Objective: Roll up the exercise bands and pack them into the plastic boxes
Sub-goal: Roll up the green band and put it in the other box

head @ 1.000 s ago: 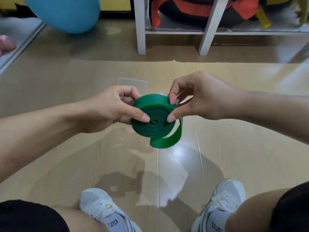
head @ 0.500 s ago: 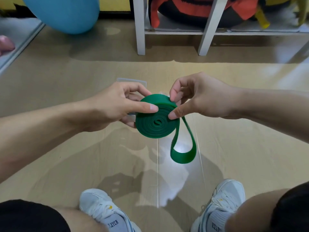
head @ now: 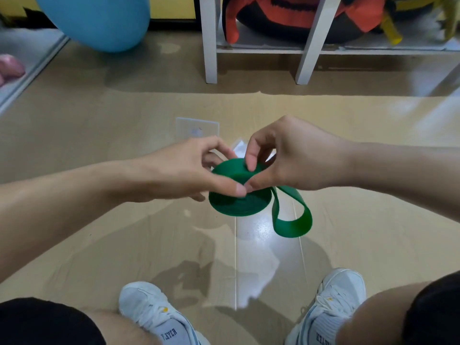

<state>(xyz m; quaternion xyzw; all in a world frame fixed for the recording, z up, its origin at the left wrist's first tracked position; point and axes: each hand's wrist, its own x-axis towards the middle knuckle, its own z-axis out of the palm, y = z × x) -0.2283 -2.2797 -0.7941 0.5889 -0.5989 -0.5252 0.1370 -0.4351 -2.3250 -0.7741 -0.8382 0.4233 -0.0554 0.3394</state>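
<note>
White shoes [head: 151, 317] at 6 o'clock on the floor. Above them, mid-frame, left hand [head: 189, 170] and right hand [head: 291, 158] both pinch the coiled green band [head: 239, 202]; its loose loop hangs toward 4 o'clock. Clear plastic box [head: 196, 128] lies at 12 o'clock beyond the hands.

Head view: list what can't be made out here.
- Clear plastic box: its near part is hidden behind the left hand; contents unreadable.
- Green band: the coil's centre is covered by both thumbs; the right hand hides its far edge.
- Orange-and-black bag and blue ball: cut off by the top edge.
</note>
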